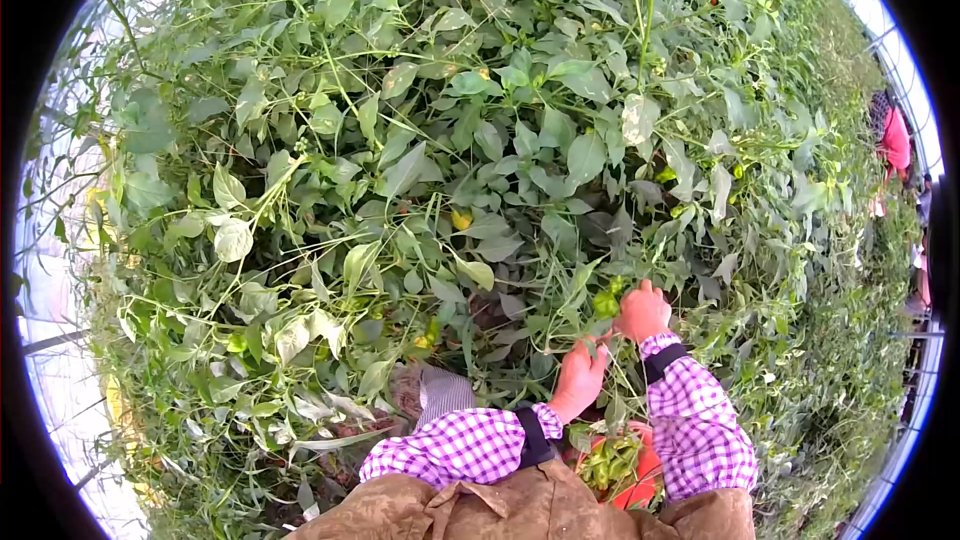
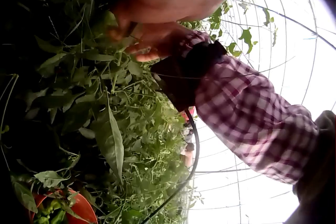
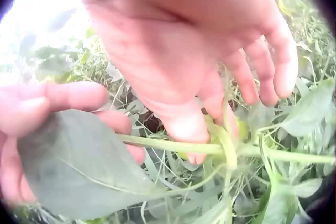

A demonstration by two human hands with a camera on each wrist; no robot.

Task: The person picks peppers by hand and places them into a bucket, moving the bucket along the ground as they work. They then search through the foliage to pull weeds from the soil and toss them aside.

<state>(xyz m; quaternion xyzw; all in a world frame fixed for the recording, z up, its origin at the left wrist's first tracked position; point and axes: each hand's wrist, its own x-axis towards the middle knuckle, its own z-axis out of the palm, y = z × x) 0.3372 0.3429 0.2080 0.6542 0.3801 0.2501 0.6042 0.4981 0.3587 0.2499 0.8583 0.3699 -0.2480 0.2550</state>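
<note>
My left hand holds a green plant stem between thumb and fingers, and a broad leaf covers part of those fingers in the right wrist view. Just above and right of it, my right hand pinches a light green, lobed pepper at its stalk, where this joins the stem. Most of that pepper is behind the thumb and fingers in the right wrist view. Below the hands stands an orange-red bucket with several green peppers and leaves in it.
Dense pepper plants surround the hands. A yellow pepper and a yellow-green one hang among the leaves to the left. A striped grey cloth shows by the left sleeve. Far right, a person in pink is among the plants.
</note>
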